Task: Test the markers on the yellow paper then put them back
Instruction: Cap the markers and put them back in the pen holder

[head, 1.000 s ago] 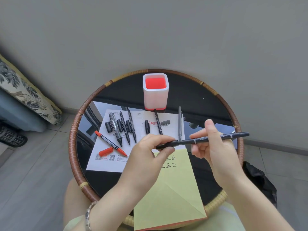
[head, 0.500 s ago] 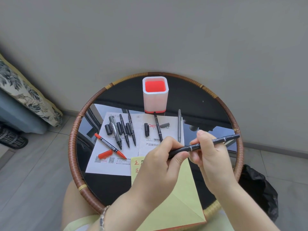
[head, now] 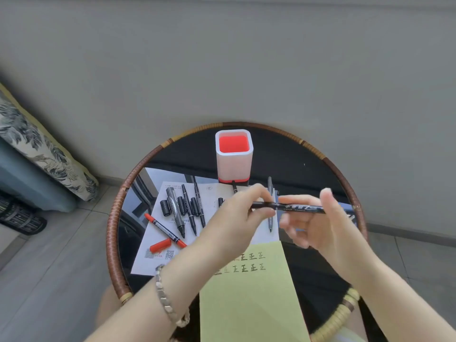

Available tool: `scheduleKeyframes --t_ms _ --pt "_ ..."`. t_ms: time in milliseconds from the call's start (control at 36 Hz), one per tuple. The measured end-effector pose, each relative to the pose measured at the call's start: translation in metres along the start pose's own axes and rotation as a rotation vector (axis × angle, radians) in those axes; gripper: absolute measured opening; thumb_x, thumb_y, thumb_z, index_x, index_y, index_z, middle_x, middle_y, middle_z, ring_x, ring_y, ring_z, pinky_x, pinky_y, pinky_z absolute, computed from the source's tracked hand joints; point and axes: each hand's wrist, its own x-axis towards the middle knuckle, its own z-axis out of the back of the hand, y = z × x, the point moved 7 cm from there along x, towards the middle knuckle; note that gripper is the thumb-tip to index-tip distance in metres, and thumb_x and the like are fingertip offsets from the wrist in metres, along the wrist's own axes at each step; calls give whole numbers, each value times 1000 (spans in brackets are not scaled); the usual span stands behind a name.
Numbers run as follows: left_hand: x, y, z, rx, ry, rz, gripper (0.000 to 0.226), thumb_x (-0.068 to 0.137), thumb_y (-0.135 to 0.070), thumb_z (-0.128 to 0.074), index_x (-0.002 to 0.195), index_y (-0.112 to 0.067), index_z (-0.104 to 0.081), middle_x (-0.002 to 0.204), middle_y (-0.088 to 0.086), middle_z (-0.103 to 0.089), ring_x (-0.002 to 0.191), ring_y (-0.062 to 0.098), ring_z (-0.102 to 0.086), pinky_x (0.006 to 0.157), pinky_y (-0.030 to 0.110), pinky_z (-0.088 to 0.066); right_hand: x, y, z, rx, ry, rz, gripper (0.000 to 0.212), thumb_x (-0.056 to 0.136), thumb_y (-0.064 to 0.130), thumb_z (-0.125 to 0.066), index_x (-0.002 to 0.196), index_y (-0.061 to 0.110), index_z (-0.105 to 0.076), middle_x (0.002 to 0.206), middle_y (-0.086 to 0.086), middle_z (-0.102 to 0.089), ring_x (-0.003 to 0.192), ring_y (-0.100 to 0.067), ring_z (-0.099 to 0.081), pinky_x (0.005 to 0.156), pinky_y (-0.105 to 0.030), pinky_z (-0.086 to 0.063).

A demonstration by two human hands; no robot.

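I hold a black marker (head: 293, 207) level above the table. My left hand (head: 237, 218) pinches its left end and my right hand (head: 318, 225) holds its barrel. Below lies the yellow paper (head: 251, 297) with two rows of written characters. A white sheet (head: 155, 248) carries several uncapped black markers (head: 187, 208), loose black caps, a red marker (head: 165, 230) and its red cap (head: 160, 245). A grey pen (head: 270, 191) lies behind my fingers. The white pen holder (head: 234, 159) with a red inside stands at the back.
The round table (head: 113, 218) has a dark glass top and a woven rattan rim. A grey wall is close behind it. A patterned cushion (head: 37, 146) sits at the left, above a tiled floor.
Both hands rose and shifted right with the marker, which now lies level. The yellow paper's written rows are uncovered.
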Motion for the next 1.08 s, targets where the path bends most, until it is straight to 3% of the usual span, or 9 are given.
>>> scheduleKeyframes --t_ms 83,250,333,389,556,694,806,917,1083 --pt "15 -13 10 121 -15 -110 6 95 -19 -48 96 -21 -53 87 -7 -53 76 7 -49 67 16 -43 9 18 13 -88 22 26 78 41 88 -54 88 30 -75 88 -1 -75 70 -13 -68 57 -17 -52" --pt "36 -19 34 278 -112 -239 16 95 -11 -49 106 -17 -59 101 -3 -57 94 12 -53 81 14 -46 30 54 25 -223 15 30 76 28 80 -69 81 25 -76 87 -2 -76 73 -14 -69 59 -18 -54" --pt "44 -19 50 328 -201 -275 16 91 -11 -55 105 -14 -63 100 -5 -57 92 10 -53 87 19 -46 37 69 26 -417 -29 35 40 62 58 -69 88 28 -75 80 3 -75 73 -14 -67 63 -24 -52" --pt "49 -23 55 382 -203 -306 17 89 -12 -59 106 -13 -65 103 -3 -59 95 12 -55 89 23 -48 48 74 20 -633 -48 53 20 79 33 -66 98 26 -70 71 12 -73 66 -1 -65 55 -13 -46" --pt "68 -26 58 508 -138 -324 25 89 -9 -58 112 -14 -65 114 1 -61 105 15 -55 91 19 -42 85 72 -18 -1110 50 191 9 86 25 -61 78 27 -66 62 12 -57 49 7 -51 48 -9 -38" --pt "75 -9 77 445 -318 -249 52 90 -7 -52 137 -27 -41 126 -8 -50 105 11 -52 88 26 -46 123 76 -3 -933 -191 241 13 87 18 -59 96 22 -67 92 4 -67 87 -9 -60 77 -20 -44" --pt "69 14 77 272 -263 -114 52 92 -13 -50 136 -36 -33 115 -13 -51 97 3 -53 77 12 -44 143 86 -1 -728 -356 331 8 88 18 -55 82 22 -58 82 -1 -65 79 -20 -63 75 -29 -51" --pt "59 48 77 271 -228 64 31 94 -20 -46 124 -29 -51 112 -14 -58 103 1 -53 72 7 -35 159 84 -9 -660 -376 365 21 90 18 -49 71 17 -56 82 -15 -67 79 -26 -64 73 -32 -49" --pt "46 80 70 345 -150 181 27 95 -23 -43 117 -26 -59 113 -15 -61 98 -2 -51 78 9 -37 165 73 -6 -697 -385 403 7 89 19 -55 85 22 -50 79 -2 -59 68 -11 -55 60 -13 -41"
